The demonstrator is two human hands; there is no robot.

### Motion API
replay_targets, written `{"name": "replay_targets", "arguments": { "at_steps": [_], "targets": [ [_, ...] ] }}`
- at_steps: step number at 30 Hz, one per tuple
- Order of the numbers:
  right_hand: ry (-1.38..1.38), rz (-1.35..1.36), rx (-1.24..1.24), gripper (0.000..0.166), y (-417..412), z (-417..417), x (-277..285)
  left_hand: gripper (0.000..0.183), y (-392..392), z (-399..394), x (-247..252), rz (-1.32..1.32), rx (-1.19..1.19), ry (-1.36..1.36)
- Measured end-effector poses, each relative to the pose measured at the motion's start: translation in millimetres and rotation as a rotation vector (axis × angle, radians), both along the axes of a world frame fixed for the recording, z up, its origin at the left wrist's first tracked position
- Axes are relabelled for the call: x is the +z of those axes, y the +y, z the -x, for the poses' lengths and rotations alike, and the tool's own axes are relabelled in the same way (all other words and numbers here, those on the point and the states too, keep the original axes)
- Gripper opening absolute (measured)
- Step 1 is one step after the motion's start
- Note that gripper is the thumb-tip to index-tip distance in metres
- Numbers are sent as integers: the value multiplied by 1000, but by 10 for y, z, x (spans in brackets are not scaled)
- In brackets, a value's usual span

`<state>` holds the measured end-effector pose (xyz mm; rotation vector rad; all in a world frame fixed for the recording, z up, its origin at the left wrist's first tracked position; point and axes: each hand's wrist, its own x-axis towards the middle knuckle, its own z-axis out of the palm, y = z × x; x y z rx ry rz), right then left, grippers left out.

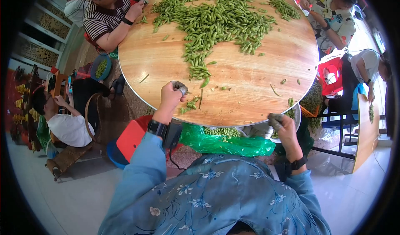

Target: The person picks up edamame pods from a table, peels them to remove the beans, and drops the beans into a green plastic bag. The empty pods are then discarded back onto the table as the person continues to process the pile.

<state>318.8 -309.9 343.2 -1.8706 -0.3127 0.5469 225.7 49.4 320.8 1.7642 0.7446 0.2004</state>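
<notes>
Green soybean pods (215, 19) lie in a broad heap on the round wooden table (256, 78). My left hand (173, 94), with dark coverings on some fingertips, is over the near left of the table, its fingers curled; whether it holds anything cannot be told. A few pods (190, 105) lie just right of it. My right hand (282, 125), its fingertips covered too, is at the near right table edge, fingers bent; its contents are hidden. Below the edge, between my hands, shelled green beans (223, 132) lie in a green plastic bag (228, 146).
A bowl (297, 116) with pods stands beyond my right hand. A red plastic stool (134, 138) is left of my lap. One person (109, 19) sits at the table's far left, another (334, 19) at its far right. A wooden board (364, 135) leans at the right.
</notes>
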Motion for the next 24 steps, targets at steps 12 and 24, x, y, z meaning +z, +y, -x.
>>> {"name": "replay_targets", "arguments": {
  "at_steps": [12, 24],
  "targets": [
    [268, -407, 177, 19, 837, 362, 463, 11, -1315, 165, 649, 698, -81, -246],
    [362, -466, 200, 15, 619, 439, 655, 8, -1383, 274, 701, 1056, -157, -125]
  ]
}}
